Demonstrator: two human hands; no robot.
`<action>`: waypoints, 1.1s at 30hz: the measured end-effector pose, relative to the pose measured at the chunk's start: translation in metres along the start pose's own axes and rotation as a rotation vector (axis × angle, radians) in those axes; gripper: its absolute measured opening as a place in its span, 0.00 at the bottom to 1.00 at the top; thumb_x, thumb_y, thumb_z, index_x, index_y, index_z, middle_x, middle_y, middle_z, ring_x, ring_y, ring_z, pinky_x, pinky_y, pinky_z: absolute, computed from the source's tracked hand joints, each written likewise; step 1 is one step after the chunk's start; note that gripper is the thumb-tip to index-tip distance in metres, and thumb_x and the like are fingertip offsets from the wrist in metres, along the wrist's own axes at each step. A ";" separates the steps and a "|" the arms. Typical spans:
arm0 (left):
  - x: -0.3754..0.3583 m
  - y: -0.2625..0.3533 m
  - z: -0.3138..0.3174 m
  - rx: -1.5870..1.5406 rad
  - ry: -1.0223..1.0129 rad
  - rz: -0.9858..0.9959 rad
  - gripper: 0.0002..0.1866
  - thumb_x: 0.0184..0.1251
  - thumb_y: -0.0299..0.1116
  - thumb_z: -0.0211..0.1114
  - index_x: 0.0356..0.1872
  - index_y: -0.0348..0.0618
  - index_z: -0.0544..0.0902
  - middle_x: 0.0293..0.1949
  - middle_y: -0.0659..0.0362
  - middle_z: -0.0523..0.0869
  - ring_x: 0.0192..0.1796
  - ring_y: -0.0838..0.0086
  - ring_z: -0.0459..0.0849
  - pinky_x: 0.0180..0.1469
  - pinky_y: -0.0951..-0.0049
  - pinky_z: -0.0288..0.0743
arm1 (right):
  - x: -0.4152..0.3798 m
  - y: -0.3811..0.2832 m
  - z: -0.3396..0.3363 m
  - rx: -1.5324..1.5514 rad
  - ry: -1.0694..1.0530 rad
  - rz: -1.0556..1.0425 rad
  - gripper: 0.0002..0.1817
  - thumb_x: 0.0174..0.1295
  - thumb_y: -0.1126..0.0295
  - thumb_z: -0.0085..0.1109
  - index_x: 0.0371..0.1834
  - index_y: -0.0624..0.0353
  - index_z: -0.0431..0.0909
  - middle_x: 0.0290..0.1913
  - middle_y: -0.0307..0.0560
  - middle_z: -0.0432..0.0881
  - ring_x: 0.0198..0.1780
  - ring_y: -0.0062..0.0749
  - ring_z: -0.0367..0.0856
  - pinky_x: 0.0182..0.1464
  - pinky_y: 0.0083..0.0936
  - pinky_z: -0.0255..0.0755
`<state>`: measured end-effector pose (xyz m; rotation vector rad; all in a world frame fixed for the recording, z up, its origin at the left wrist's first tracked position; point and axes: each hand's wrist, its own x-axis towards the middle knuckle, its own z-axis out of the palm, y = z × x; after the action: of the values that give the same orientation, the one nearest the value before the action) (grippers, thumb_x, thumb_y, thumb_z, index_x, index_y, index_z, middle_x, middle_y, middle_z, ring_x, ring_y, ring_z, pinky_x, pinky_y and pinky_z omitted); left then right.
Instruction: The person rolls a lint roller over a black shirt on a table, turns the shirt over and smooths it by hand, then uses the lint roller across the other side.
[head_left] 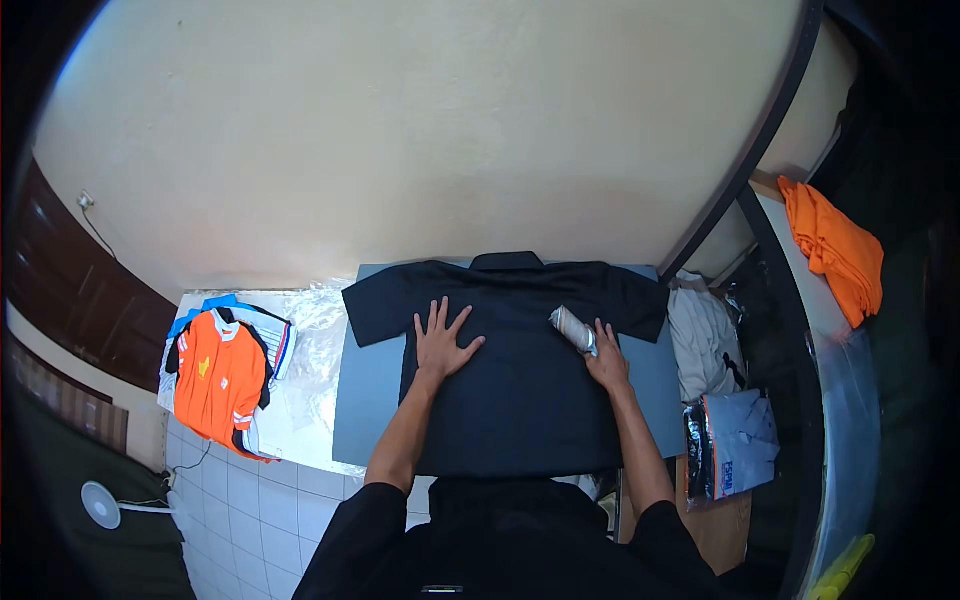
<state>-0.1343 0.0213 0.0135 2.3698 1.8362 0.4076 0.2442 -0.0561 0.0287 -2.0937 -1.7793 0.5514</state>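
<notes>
A black short-sleeved shirt (510,400) lies spread out on a grey board (362,400), its collar toward the wall. My left hand (440,345) rests flat on the upper left part of the shirt, fingers spread, holding nothing. In my right hand (605,362) is a pale cylindrical roller (573,328), which lies slantwise over the right side of the shirt. My right fingers are wrapped round its lower right end, and the palm is hidden.
Left, an orange shirt (210,375) tops several other garments on a white table (315,440). Right are a light grey cloth bundle (705,335), packaged garments (740,440) and folded orange cloth (835,245) on a shelf. A wall (450,140) stands behind; a white fan (101,505) is lower left.
</notes>
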 end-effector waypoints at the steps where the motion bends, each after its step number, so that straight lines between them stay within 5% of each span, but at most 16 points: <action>1: 0.003 0.000 0.001 -0.001 -0.004 -0.002 0.45 0.71 0.79 0.57 0.86 0.75 0.69 0.92 0.51 0.54 0.93 0.54 0.47 0.88 0.31 0.34 | 0.003 0.000 -0.002 0.002 -0.009 0.010 0.39 0.69 0.69 0.64 0.86 0.45 0.70 0.91 0.46 0.61 0.91 0.49 0.55 0.86 0.48 0.62; 11: 0.015 0.000 -0.003 -0.012 -0.105 -0.028 0.48 0.71 0.81 0.56 0.88 0.74 0.66 0.92 0.51 0.52 0.93 0.54 0.45 0.89 0.33 0.31 | 0.014 -0.006 -0.008 0.010 -0.014 0.072 0.40 0.70 0.63 0.68 0.87 0.48 0.68 0.91 0.47 0.61 0.90 0.50 0.56 0.85 0.49 0.64; 23: -0.029 -0.032 -0.010 -0.070 -0.002 0.111 0.37 0.83 0.63 0.58 0.87 0.65 0.68 0.89 0.40 0.57 0.91 0.42 0.51 0.89 0.39 0.44 | -0.005 0.005 0.001 0.014 0.020 0.027 0.38 0.69 0.68 0.66 0.85 0.43 0.73 0.91 0.43 0.60 0.91 0.46 0.54 0.86 0.47 0.62; 26: -0.027 -0.031 0.005 -0.185 0.197 -0.074 0.32 0.83 0.58 0.60 0.81 0.60 0.77 0.86 0.39 0.63 0.88 0.41 0.57 0.87 0.39 0.50 | -0.011 0.009 0.002 0.000 0.008 0.001 0.40 0.67 0.68 0.66 0.86 0.45 0.71 0.90 0.48 0.62 0.90 0.48 0.57 0.85 0.48 0.63; 29: -0.005 -0.009 -0.023 -0.103 0.089 -0.301 0.26 0.81 0.54 0.63 0.72 0.55 0.85 0.81 0.39 0.69 0.84 0.41 0.65 0.83 0.40 0.57 | -0.008 0.009 -0.007 0.018 -0.024 0.046 0.40 0.66 0.68 0.67 0.86 0.46 0.71 0.87 0.51 0.67 0.88 0.51 0.61 0.84 0.48 0.65; 30: 0.007 -0.009 -0.023 -0.055 0.171 -0.233 0.24 0.80 0.52 0.65 0.69 0.54 0.86 0.80 0.40 0.71 0.82 0.42 0.67 0.82 0.41 0.60 | -0.011 -0.007 -0.023 -0.003 -0.027 0.106 0.40 0.66 0.68 0.67 0.85 0.49 0.72 0.84 0.56 0.72 0.85 0.55 0.68 0.83 0.49 0.67; 33: 0.039 -0.006 -0.021 -0.058 0.339 -0.024 0.20 0.77 0.46 0.69 0.64 0.50 0.88 0.76 0.41 0.76 0.79 0.45 0.72 0.78 0.43 0.66 | 0.000 -0.037 -0.056 0.013 -0.107 0.237 0.36 0.66 0.70 0.65 0.82 0.47 0.76 0.87 0.56 0.68 0.85 0.52 0.69 0.81 0.51 0.70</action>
<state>-0.1369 0.0590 0.0378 2.3516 1.9493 0.8957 0.2399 -0.0503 0.0956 -2.3223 -1.5849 0.7486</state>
